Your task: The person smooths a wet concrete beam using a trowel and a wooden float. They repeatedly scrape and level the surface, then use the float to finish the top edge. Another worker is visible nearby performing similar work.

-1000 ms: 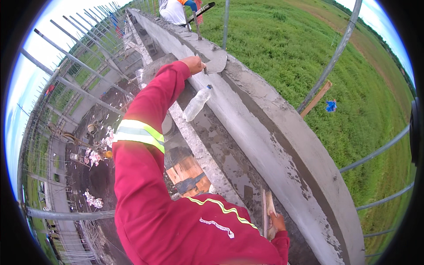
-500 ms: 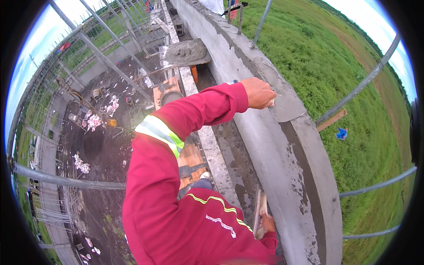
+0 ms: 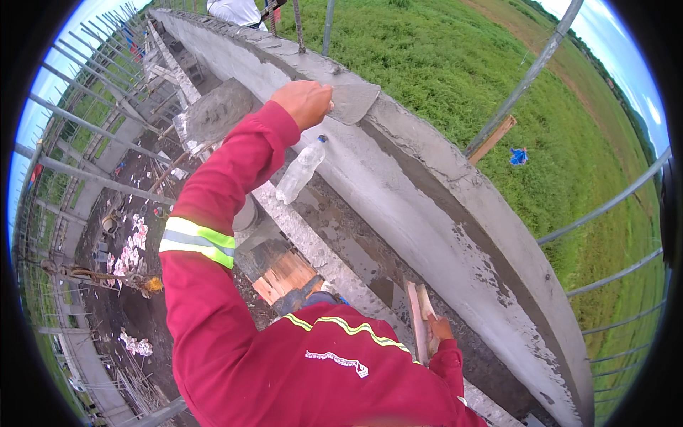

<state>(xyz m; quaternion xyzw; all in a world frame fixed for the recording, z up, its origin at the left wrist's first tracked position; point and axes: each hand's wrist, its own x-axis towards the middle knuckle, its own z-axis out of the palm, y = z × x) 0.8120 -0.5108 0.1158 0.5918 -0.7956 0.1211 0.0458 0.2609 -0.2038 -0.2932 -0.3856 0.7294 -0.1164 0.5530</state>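
My left hand [image 3: 304, 102], at the end of an outstretched red sleeve, is closed round a handle mostly hidden by the fingers. Its grey trowel [image 3: 356, 102] has the blade against the top of a curved concrete wall [image 3: 455, 178], where grey mortar is spread. Lower down, between my body and the wall, my right hand [image 3: 440, 329] grips a wooden float [image 3: 421, 320], with the board tilted on edge. A clear plastic bottle [image 3: 302, 172] with a blue cap is close below my left hand, beside the wall.
A mortar-covered board [image 3: 217, 114] lies left of my left forearm. A long narrow plank [image 3: 320, 256] runs along the wall. Metal poles [image 3: 526, 85] rise beyond it over grass. Another person in white [image 3: 238, 11] is at the far end. Ground with debris [image 3: 135, 249] lies below left.
The view has turned, so the wall and both hands appear shifted. The bottle, mostly hidden behind my left arm before, now shows. Both hands keep their grips.
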